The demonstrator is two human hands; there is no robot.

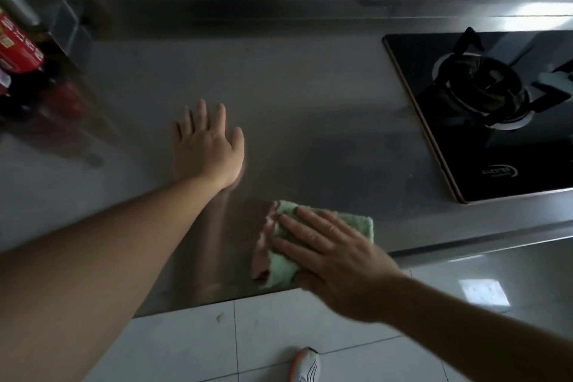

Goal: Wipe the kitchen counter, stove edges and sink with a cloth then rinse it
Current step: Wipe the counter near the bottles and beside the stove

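Steel counter (310,102): left hand (207,149) flat; right hand (335,257) presses cloth (356,223).

Counter (310,96) open btwn red box (18,43) & stove (483,115).

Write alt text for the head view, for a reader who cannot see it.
A right hand presses a green cloth flat near the front edge of a steel counter. The left hand lies flat on the counter, and a black gas stove is set in at right.

A home kitchen: a steel counter (310,96) with an inset glass gas stove (483,115) above floor tiles (186,344).
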